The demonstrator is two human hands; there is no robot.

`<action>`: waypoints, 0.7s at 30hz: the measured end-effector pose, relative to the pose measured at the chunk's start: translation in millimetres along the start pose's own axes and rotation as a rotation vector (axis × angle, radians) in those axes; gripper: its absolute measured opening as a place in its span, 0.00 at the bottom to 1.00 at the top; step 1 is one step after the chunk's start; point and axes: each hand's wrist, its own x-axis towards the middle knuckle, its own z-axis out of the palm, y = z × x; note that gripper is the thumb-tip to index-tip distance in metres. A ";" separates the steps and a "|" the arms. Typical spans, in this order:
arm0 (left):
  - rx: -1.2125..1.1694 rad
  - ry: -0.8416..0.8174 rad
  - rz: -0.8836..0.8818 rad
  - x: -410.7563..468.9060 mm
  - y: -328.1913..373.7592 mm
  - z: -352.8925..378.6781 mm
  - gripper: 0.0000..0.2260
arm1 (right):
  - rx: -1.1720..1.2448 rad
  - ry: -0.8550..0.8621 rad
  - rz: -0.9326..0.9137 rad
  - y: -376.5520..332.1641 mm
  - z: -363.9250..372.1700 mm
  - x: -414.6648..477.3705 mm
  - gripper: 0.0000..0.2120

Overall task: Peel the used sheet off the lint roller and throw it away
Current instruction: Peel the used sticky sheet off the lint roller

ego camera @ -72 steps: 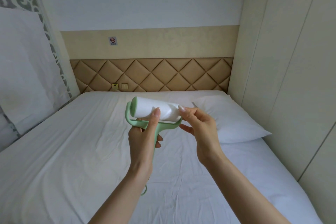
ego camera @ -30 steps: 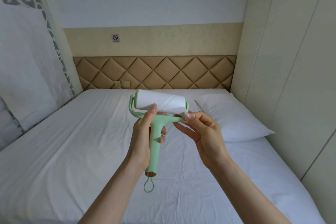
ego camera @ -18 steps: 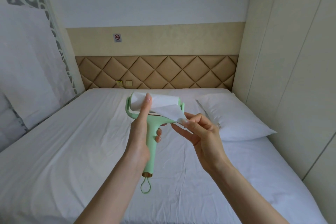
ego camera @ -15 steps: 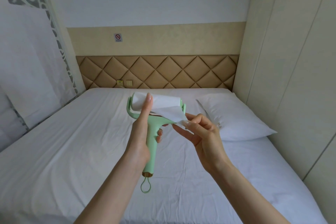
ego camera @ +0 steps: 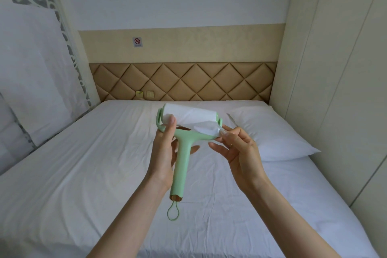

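Note:
A mint-green lint roller (ego camera: 181, 160) with a white paper roll is held upright over the bed, its hanging loop at the bottom. My left hand (ego camera: 165, 153) grips the handle, and its thumb presses on the roll's left end. A corner of the used sheet (ego camera: 206, 128) is lifted off the roll at the lower right. My right hand (ego camera: 240, 151) pinches that loose corner between thumb and forefinger, just right of the roller's frame.
A bed with a white sheet (ego camera: 94, 163) fills the view below my hands. A white pillow (ego camera: 272, 134) lies at the right by tall cream wardrobe doors (ego camera: 339, 90). A tan quilted headboard (ego camera: 182, 81) stands behind. No bin is in view.
My right hand has lifted a corner of the sheet off the roll and holds it out to the right. My left thumb moved onto the roll's left end.

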 end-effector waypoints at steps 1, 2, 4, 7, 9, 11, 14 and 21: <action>0.013 0.038 0.045 2.1 -0.7 -1.6 0.21 | 0.012 0.001 0.001 -0.9 0.4 0.7 0.17; 0.028 0.068 0.094 4.5 -0.3 -3.6 0.22 | 0.021 0.002 0.001 -1.8 0.5 1.4 0.17; 0.074 0.065 0.164 10.0 3.0 -11.2 0.28 | 0.022 0.006 0.000 -4.1 -0.4 2.7 0.16; 0.231 -0.098 0.179 16.3 14.5 -24.5 0.26 | 0.018 0.022 0.014 -7.6 -4.5 5.7 0.15; 0.321 -0.195 0.167 17.4 20.5 -28.7 0.23 | 0.030 0.035 0.021 -9.7 -7.4 7.9 0.15; 0.387 -0.203 0.188 18.4 22.2 -28.8 0.20 | 0.035 0.038 0.023 -10.9 -9.3 9.3 0.15; 0.465 -0.140 0.250 21.1 21.3 -24.6 0.10 | 0.043 0.026 0.020 -10.6 -9.9 9.7 0.14; 0.550 -0.032 0.326 27.8 10.0 -23.2 0.10 | -0.049 0.025 0.071 -8.4 -15.3 11.3 0.14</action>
